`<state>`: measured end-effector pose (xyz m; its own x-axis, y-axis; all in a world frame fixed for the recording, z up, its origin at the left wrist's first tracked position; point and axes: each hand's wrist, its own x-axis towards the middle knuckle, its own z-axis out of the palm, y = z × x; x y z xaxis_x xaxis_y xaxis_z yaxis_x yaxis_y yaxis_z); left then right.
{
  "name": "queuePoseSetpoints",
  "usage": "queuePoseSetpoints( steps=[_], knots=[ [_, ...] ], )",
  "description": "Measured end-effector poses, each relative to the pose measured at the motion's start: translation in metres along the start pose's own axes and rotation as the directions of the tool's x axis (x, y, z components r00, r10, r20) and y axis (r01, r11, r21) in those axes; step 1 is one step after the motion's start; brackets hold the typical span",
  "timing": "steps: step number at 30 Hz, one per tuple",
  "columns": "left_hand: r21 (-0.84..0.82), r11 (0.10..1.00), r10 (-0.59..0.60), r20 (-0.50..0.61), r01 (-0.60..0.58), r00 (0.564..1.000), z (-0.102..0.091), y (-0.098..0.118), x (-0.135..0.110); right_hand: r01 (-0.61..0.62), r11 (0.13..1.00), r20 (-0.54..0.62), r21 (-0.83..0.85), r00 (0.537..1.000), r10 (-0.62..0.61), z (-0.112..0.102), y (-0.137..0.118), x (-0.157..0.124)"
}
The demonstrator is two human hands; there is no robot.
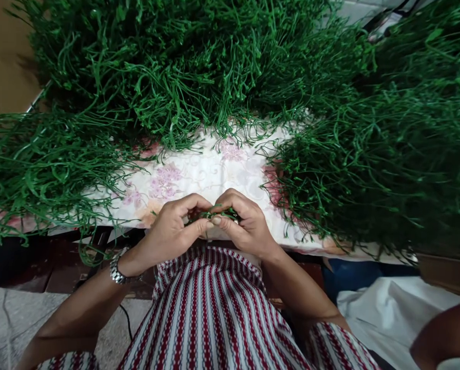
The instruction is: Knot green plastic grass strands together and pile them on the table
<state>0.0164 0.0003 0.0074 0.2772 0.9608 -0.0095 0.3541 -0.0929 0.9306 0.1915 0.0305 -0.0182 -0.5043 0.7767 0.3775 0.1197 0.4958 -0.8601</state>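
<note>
My left hand and my right hand meet over the near edge of the table, thumbs and fingertips pinched together. Between them they grip a few thin green stems, small and partly hidden by my fingers. The stems look like those heaped around the table. Beyond my hands spreads a white cloth with pink and purple flowers. A large heap of thin green stems with small tips fills the back of it.
More stems form a pile on the left and a dense one on the right; some hang over the table's front edge. White fabric lies low at the right, beside part of another person's limb. A brown panel stands at the far left.
</note>
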Motion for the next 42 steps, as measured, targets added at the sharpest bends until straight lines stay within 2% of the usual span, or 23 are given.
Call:
queuePoseSetpoints(
  steps=[3,6,10,12,14,16,18,22,25,28,31,33,35,38,39,40,41,42],
  knots=[
    [0.167,0.981,0.082,0.081,-0.095,0.993,-0.005,0.001,0.0,0.008,1.0,0.155,-0.03,0.988,-0.003,-0.006,-0.001,0.001],
    [0.249,0.943,0.182,0.177,-0.222,0.967,-0.008,-0.001,0.0,0.034,0.999,0.315,-0.037,0.949,-0.021,-0.01,-0.004,0.003],
    [0.204,0.92,0.266,0.304,-0.335,0.915,-0.015,-0.006,0.001,0.055,0.998,0.48,0.031,0.875,-0.063,-0.014,-0.005,0.005],
    [0.125,0.937,0.268,0.336,-0.325,0.903,-0.021,-0.006,0.001,0.024,0.993,0.549,0.117,0.831,-0.085,-0.018,-0.003,0.005],
    [0.082,0.97,0.196,0.303,-0.23,0.933,-0.026,-0.005,0.002,-0.044,0.983,0.547,0.177,0.835,-0.061,-0.022,0.001,0.005],
    [0.077,0.99,0.094,0.244,-0.116,0.965,-0.027,-0.004,0.003,-0.121,0.975,0.46,0.185,0.888,0.022,-0.023,0.005,0.005],
    [0.095,0.993,0.046,0.192,-0.065,0.98,-0.023,-0.003,0.006,-0.205,0.958,0.359,0.2,0.925,0.123,-0.02,0.007,0.005],
    [0.208,0.971,0.101,0.082,-0.117,0.991,-0.011,-0.009,0.009,-0.34,0.897,0.341,0.282,0.91,0.237,-0.006,0.006,0.004],
    [0.286,0.944,0.167,0.021,-0.166,0.986,-0.007,-0.014,0.009,-0.313,0.931,0.306,0.19,0.92,0.247,0.001,0.002,0.002],
    [0.271,0.936,0.212,0.082,-0.227,0.974,-0.009,-0.017,0.007,-0.254,0.967,0.281,-0.026,0.926,0.251,0.0,-0.002,-0.002],
    [0.207,0.923,0.268,0.262,-0.325,0.927,-0.014,-0.015,0.005,-0.183,0.978,0.385,-0.097,0.9,0.206,-0.005,-0.006,-0.003],
    [0.134,0.903,0.327,0.402,-0.408,0.856,-0.017,-0.012,0.003,-0.137,0.991,0.508,0.009,0.854,0.114,-0.007,-0.006,-0.002],
    [0.047,0.892,0.367,0.504,-0.449,0.782,-0.02,-0.007,0.002,-0.134,0.973,0.597,0.188,0.803,-0.004,-0.008,-0.006,-0.001],
    [-0.11,0.906,0.395,0.572,-0.409,0.719,-0.026,-0.005,0.001,-0.186,0.895,0.644,0.405,0.753,-0.135,-0.009,-0.006,-0.001],
    [-0.176,0.909,0.406,0.568,-0.377,0.716,-0.028,-0.006,0.0,-0.202,0.865,0.645,0.459,0.745,-0.169,-0.009,-0.006,-0.003],
    [-0.235,0.913,0.407,0.543,-0.333,0.735,-0.031,-0.008,0.0,-0.211,0.835,0.631,0.508,0.752,-0.193,-0.011,-0.005,-0.004],
    [-0.279,0.918,0.39,0.492,-0.283,0.779,-0.034,-0.011,0.0,-0.214,0.814,0.597,0.54,0.779,-0.191,-0.012,-0.005,-0.005],
    [-0.305,0.924,0.346,0.415,-0.23,0.841,-0.035,-0.014,0.0,-0.21,0.813,0.544,0.542,0.825,-0.15,-0.013,-0.005,-0.006]
  ],
)
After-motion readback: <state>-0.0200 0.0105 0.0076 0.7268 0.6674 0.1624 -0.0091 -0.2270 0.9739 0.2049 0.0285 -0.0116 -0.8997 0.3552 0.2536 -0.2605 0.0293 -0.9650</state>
